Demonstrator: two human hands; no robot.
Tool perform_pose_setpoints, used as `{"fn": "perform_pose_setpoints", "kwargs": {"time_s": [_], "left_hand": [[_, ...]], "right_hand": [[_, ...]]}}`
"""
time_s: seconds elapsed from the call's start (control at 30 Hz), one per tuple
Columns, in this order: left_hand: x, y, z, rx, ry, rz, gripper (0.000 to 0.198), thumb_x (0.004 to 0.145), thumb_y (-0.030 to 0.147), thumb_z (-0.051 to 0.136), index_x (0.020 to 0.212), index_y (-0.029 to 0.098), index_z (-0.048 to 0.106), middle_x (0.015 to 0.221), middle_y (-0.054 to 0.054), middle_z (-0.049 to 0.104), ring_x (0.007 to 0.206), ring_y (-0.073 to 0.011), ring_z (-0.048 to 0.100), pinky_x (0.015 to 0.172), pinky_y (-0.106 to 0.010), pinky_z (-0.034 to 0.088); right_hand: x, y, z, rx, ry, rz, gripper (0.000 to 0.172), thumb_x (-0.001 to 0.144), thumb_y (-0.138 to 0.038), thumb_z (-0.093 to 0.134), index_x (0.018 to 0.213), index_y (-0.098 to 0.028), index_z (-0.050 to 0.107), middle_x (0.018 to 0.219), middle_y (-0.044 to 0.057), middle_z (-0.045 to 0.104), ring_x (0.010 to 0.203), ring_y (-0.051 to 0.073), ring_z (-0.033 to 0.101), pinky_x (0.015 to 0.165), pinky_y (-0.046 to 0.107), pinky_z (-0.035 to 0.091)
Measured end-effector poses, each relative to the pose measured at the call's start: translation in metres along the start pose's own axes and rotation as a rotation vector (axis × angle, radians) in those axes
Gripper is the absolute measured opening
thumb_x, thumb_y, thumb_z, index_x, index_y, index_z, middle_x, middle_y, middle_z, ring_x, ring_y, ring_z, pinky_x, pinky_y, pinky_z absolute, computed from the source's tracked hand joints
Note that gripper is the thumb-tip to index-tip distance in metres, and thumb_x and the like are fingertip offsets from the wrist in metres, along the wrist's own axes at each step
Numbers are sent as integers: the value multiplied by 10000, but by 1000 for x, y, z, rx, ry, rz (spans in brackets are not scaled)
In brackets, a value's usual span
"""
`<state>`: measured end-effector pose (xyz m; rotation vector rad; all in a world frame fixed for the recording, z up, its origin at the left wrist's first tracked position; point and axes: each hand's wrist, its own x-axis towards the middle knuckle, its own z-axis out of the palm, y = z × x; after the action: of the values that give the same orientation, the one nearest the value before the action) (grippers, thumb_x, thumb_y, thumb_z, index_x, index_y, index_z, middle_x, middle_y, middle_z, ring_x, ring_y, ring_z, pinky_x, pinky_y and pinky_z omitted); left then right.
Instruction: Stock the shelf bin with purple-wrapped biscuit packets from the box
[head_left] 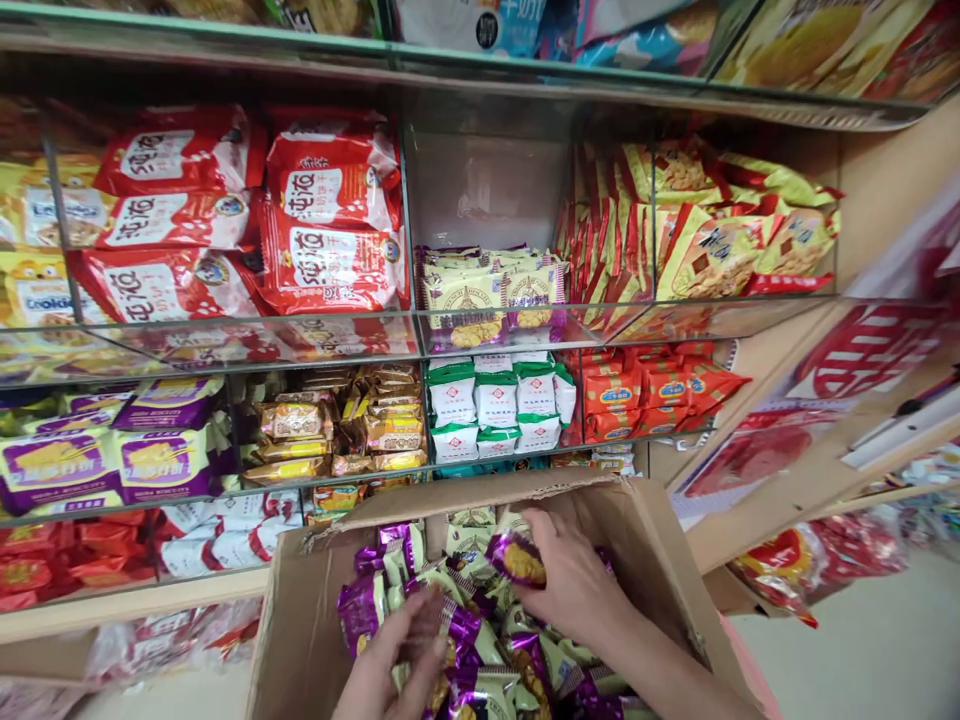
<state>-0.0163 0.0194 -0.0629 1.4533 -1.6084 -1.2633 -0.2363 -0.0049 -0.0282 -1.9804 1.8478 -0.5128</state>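
In the head view, an open cardboard box point(289, 610) is filled with small purple and cream snack packets point(480, 690), each with a cookie picture. My right hand point(574, 580) reaches into its far part, thumb and fingers closed on one cookie packet point(519, 560). At the box's left side, my left hand point(397, 660) hovers over or touches the packets, its fingers somewhat blurred and the thumb apart from them. Beyond the box, similar cookie packets point(469, 295) stand in a clear shelf compartment, with bare back panel showing above them.
Glass-fronted shelves point(322, 340) hold red bags point(330, 210) on the left and yellow-red bags point(720, 235) on the right. Below are green-white packets point(495, 400), orange packets point(652, 390) and purple biscuit packs point(165, 450). A wooden side panel point(750, 500) slants at right.
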Motion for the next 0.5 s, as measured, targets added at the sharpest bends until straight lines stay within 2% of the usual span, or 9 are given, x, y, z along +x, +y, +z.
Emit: {"fn": "perform_pose_setpoints", "kwargs": {"time_s": [0.07, 0.13, 0.2, 0.23, 0.3, 0.37, 0.43, 0.5], "left_hand": [[3, 19, 4, -144, -6, -64, 536, 767, 468, 496, 1225, 204, 405, 1229, -77, 532, 1123, -194, 481, 929, -285, 396], [7, 36, 7, -248, -57, -39, 490, 779, 474, 476, 1173, 183, 465, 1210, -79, 547, 1108, -214, 487, 933, -316, 390], [9, 48, 10, -308, -52, -10, 439, 787, 466, 471, 1109, 171, 514, 1163, -71, 579, 1084, -224, 498, 936, -329, 377], [9, 52, 12, -337, -21, -6, 435, 788, 466, 470, 1106, 171, 510, 1156, -65, 582, 1093, -224, 488, 941, -326, 369], [7, 56, 15, -382, 47, -25, 472, 784, 482, 466, 1149, 182, 462, 1186, -55, 558, 1118, -211, 466, 962, -306, 345], [7, 59, 19, -388, 70, -17, 510, 785, 502, 445, 1184, 185, 413, 1219, -56, 524, 1133, -195, 446, 971, -280, 327], [7, 61, 21, -294, 114, 8, 501, 789, 521, 416, 1162, 187, 415, 1184, -55, 535, 1122, -188, 440, 942, -252, 336], [7, 60, 21, -138, 202, 38, 449, 793, 538, 383, 1067, 191, 464, 1057, -45, 582, 1057, -189, 468, 880, -233, 357]], "right_hand": [[-14, -19, -5, 194, -71, -168, 628, 617, -193, 637, 1197, -186, 395, 1162, 70, 487, 1086, 214, 424, 915, 306, 352], [-23, -35, -9, 325, -133, -321, 633, 613, -169, 660, 1191, -223, 407, 1188, 39, 469, 1119, 184, 398, 944, 273, 333], [-26, -45, -8, 449, -112, -364, 641, 608, -209, 689, 1188, -233, 417, 1236, 43, 427, 1164, 188, 361, 981, 282, 303], [-26, -48, -6, 528, -58, -314, 623, 633, -259, 680, 1194, -228, 410, 1251, 55, 411, 1173, 193, 356, 984, 292, 301], [-23, -50, 0, 695, 85, -117, 505, 735, -381, 577, 1177, -206, 407, 1194, 77, 456, 1117, 194, 420, 931, 301, 355], [-18, -52, 6, 806, 168, 69, 352, 838, -448, 391, 1056, -183, 465, 969, 58, 555, 934, 174, 522, 783, 273, 426], [-14, -53, 11, 805, 203, 118, 368, 865, -478, 296, 857, -175, 504, 743, 20, 550, 749, 155, 538, 660, 247, 425], [-12, -55, 13, 734, 274, 69, 380, 873, -467, 285, 748, -177, 496, 665, 7, 530, 671, 142, 519, 631, 239, 402]]}}
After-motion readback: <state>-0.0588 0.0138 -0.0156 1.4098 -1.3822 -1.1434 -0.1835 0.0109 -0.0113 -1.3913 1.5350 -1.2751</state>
